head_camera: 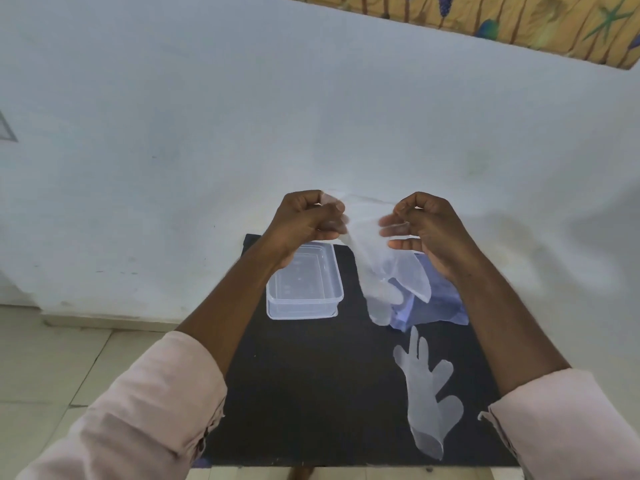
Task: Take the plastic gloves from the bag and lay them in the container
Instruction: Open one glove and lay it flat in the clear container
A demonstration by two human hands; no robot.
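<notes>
I hold a clear plastic glove (pixel 381 271) up in the air between both hands; it hangs down over the table. My left hand (pixel 304 223) pinches its upper left edge and my right hand (pixel 426 226) grips its upper right edge. A second clear glove (pixel 424 393) lies flat on the black table (pixel 294 393) near the front right. The clear rectangular container (pixel 304 289) stands on the table below my left hand, with nothing visible in it. A bluish plastic bag (pixel 436 303) lies behind the hanging glove, partly hidden by it and my right forearm.
The black table stands against a pale blue wall (pixel 207 133). Light floor tiles (pixel 52 368) show to the left of the table. A patterned orange cloth (pixel 519 19) hangs at the top right.
</notes>
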